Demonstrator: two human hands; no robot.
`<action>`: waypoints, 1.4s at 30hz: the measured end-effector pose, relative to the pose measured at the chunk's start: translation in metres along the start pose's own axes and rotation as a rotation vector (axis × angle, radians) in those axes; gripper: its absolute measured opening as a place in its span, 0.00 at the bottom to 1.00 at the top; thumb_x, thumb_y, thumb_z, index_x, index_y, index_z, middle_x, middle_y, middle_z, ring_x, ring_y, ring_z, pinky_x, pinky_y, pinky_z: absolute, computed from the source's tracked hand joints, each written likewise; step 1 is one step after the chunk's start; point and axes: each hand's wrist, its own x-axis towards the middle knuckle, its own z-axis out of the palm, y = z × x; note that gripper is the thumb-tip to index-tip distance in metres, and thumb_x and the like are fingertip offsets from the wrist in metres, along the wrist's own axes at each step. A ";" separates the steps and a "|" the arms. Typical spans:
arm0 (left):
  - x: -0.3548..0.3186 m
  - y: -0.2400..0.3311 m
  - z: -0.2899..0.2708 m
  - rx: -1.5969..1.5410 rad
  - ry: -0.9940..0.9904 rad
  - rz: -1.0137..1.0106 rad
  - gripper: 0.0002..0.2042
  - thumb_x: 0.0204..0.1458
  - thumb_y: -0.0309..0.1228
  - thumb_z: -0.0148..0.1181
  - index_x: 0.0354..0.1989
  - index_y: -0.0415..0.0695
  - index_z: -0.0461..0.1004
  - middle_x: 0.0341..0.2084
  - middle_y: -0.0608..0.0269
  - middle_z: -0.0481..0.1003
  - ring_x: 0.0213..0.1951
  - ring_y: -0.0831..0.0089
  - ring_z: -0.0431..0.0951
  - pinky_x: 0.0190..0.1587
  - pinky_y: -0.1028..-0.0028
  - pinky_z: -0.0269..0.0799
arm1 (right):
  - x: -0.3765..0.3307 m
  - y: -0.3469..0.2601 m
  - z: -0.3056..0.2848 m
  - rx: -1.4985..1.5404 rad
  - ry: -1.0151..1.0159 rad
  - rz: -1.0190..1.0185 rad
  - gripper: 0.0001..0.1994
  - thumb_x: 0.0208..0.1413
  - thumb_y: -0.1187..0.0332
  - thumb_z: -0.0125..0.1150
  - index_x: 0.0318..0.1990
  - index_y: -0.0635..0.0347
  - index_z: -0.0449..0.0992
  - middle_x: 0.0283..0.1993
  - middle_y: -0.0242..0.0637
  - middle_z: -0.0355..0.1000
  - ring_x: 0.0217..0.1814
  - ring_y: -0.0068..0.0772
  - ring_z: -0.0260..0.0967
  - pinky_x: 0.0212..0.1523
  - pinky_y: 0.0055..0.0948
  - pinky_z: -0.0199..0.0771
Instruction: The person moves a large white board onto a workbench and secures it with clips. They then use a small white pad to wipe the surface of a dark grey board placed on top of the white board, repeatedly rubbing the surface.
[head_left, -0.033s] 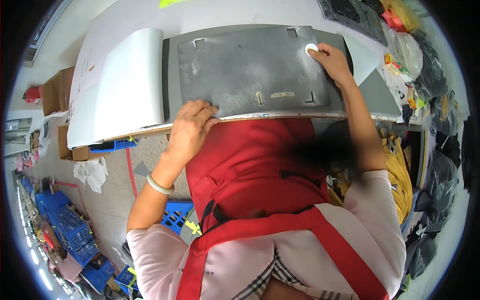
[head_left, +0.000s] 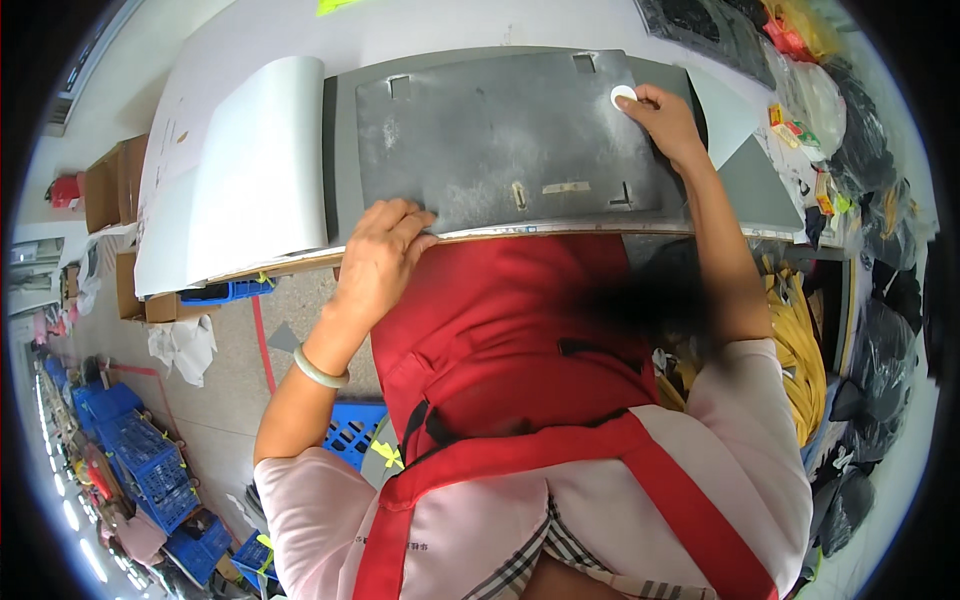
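A dark grey flat template [head_left: 490,140] with cut-out slots and pale chalky smudges lies on a larger grey sheet [head_left: 343,170] on the table. At its near left corner is my left hand [head_left: 385,245], its bent fingers pressed on the corner and the thumb along the table's edge. My right hand [head_left: 665,120] is closed on a round white tailor's chalk [head_left: 623,96], pinched between thumb and fingers over the template's upper right edge. A pale ring-shaped bracelet [head_left: 319,368] circles my left wrist. The grey sheet beneath is mostly covered by the template.
To the left on the table [head_left: 180,180] lies a curled white sheet [head_left: 265,160]. Grey offcuts [head_left: 755,185] and bagged goods [head_left: 860,120] crowd the right side. My red apron [head_left: 500,330] is close to the table's front edge. Blue crates [head_left: 150,460] and cardboard boxes [head_left: 118,185] stand at left.
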 end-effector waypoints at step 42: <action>0.010 -0.003 0.007 -0.006 -0.009 0.064 0.06 0.43 0.23 0.66 0.30 0.38 0.77 0.29 0.58 0.75 0.34 0.61 0.74 0.38 0.67 0.70 | -0.014 0.014 0.004 -0.181 0.190 -0.137 0.14 0.51 0.59 0.64 0.34 0.64 0.77 0.22 0.30 0.64 0.26 0.22 0.58 0.29 0.26 0.59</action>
